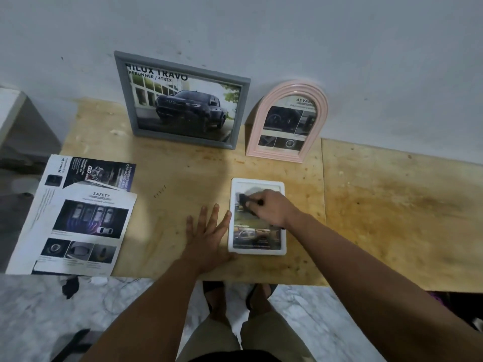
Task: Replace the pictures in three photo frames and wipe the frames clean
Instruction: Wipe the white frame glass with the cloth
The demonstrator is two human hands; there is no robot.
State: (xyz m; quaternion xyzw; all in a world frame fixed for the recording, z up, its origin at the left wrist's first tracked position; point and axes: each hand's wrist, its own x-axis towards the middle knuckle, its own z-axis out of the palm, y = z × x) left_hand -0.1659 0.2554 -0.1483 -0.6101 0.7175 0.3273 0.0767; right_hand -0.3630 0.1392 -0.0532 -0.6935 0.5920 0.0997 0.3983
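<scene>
Left hand (206, 231) lies flat, fingers spread, bracing the white frame (282, 218) (centre of picture); right hand (271, 207) grips a dark cloth (245, 201) on its glass.

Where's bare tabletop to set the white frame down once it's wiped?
Widest: the table right of the white frame and pink arched frame. Smaller: the middle strip between the grey frame, brochures and left hand. Crowded: the left edge and the back along the wall.

It looked like a room in a home, maybe a work corner. A worn wooden table (379, 205) stood against a plain white wall (339, 48) over a marble-look floor (39, 309).
</scene>
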